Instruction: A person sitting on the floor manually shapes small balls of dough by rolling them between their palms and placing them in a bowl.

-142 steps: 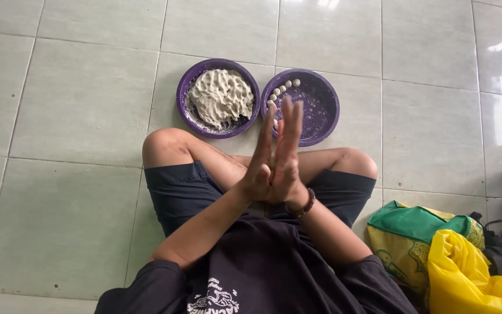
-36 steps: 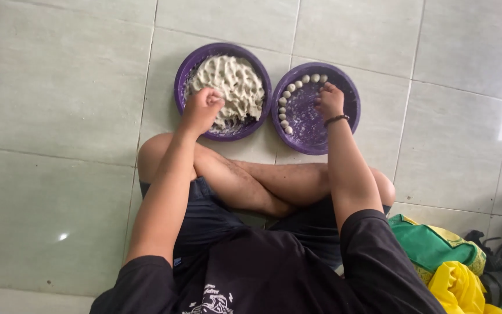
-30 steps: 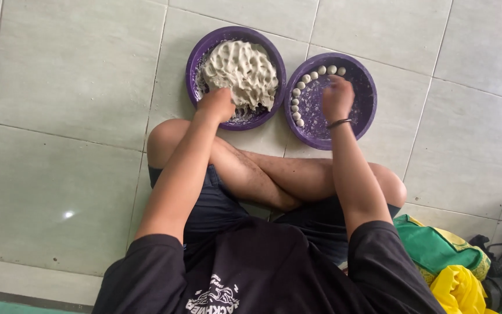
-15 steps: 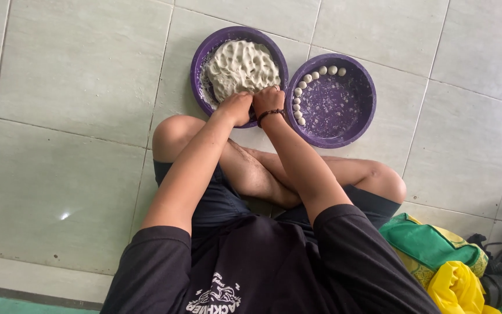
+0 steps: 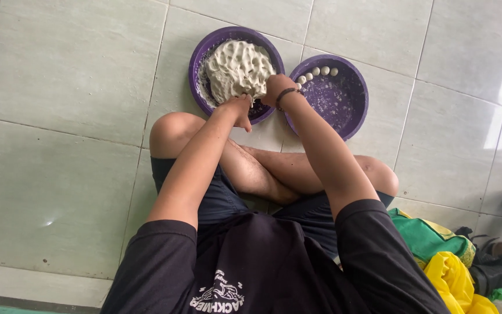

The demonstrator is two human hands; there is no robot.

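Pinching dough (image 5: pixel 236 70) — left hand (image 5: pixel 239 109), right hand (image 5: pixel 273 88) together.

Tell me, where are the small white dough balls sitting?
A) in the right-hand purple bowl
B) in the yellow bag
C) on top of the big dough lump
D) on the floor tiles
A: the small dough balls line the far inner rim of the right-hand purple bowl, apart from the big dough lump.

Two purple bowls (image 5: pixel 200 52) (image 5: pixel 352 75), one dough mass (image 5: pixel 236 68), four visible dough balls (image 5: pixel 317 73), two hands (image 5: pixel 238 107) (image 5: pixel 275 88), two bags (image 5: pixel 431 238) (image 5: pixel 451 282).
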